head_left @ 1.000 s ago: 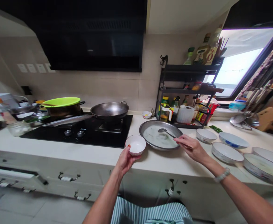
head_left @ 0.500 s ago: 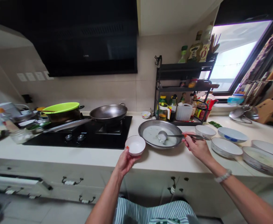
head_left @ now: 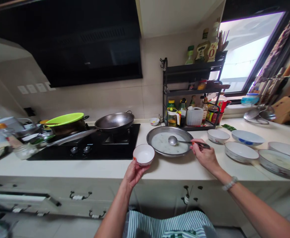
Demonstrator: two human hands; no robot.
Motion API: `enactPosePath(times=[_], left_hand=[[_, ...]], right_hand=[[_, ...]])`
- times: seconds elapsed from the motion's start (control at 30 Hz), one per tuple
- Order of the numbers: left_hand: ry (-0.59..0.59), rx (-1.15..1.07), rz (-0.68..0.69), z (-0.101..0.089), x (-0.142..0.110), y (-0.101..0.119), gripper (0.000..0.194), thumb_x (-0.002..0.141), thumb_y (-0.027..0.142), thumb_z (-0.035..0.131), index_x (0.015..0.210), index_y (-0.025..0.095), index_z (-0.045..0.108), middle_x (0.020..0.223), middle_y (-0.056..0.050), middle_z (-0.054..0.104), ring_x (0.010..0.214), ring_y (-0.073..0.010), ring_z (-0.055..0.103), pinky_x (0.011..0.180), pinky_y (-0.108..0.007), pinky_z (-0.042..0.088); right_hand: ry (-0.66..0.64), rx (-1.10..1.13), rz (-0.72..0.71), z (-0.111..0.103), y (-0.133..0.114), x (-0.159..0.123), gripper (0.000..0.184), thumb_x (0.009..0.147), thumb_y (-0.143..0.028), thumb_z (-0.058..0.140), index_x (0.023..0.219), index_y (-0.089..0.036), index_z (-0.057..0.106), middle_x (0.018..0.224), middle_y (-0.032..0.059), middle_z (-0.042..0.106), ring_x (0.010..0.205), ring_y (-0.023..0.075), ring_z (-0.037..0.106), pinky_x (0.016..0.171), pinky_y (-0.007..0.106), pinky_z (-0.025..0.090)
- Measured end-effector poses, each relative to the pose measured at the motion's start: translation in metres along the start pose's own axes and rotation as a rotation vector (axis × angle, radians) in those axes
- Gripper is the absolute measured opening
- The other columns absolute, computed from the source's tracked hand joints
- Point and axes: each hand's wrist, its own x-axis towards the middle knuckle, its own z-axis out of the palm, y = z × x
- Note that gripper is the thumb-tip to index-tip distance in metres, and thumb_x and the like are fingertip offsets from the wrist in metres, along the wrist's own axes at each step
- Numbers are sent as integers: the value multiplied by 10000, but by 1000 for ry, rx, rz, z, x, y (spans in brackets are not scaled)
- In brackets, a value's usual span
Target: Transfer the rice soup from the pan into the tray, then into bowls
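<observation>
My left hand (head_left: 134, 172) grips a small white bowl (head_left: 144, 154) with a dark rim, tilted so its bare inside faces me. Just right of it, a wide metal basin (head_left: 149, 135) stands on the counter, holding a whitish, cloudy liquid with small bits (head_left: 163, 142). My right hand (head_left: 204, 154) is closed round the dark handle of a metal ladle (head_left: 172, 140). The ladle's round head is over the liquid inside the basin; whether it touches the surface is hard to tell.
Several patterned bowls (head_left: 241, 152) stand to the right; one (head_left: 278, 165) holds pale liquid. On the black hob (head_left: 85, 153) at left are a wok (head_left: 115, 121) and a pot topped by a lime-green basin (head_left: 65, 119). Behind the metal basin stands a black rack (head_left: 192, 69) with bottles.
The ladle's head has turned and lifted slightly in the basin, and its bowl now shows more plainly. My right hand has shifted a little left. The small bowl stays in my left hand.
</observation>
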Motion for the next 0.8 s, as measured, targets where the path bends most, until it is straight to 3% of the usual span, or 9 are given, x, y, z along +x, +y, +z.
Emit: enactPosePath(times=[0.2,0.37,0.63,0.8], left_hand=[[-33,-6,3,-3,2,0,846,875,406,759,1570,194,326,1506,-232,517,1293,-400,592,1030,-536,543],[-57,-2,8,-8,4,-1,958,815,458,809,1584,195,301,1499,-241,521,1262,-409,612,1024,-563,541],[-74,-11,2,-13,8,-2,908,854,467,766,1589,191,309,1498,-242,523,1299,-413,585,1044,-575,523],[-44,-14,-4,-12,9,-1,900,842,449,783,1575,190,329,1491,-244,528,1265,-415,610,1015,-562,550]], right_hand=[[-69,119,122,11,-2,-2,403,793,-601,591,907,-216,622,511,14,589,594,233,695,446,269,467],[44,255,248,7,-3,6,460,714,-608,680,871,-181,612,529,28,634,384,144,528,331,244,375],[148,359,243,-2,-12,13,426,655,-521,775,835,-169,619,512,32,640,389,135,529,313,228,396],[206,475,335,0,-16,16,364,609,-408,788,814,-161,617,530,38,656,396,116,515,298,199,371]])
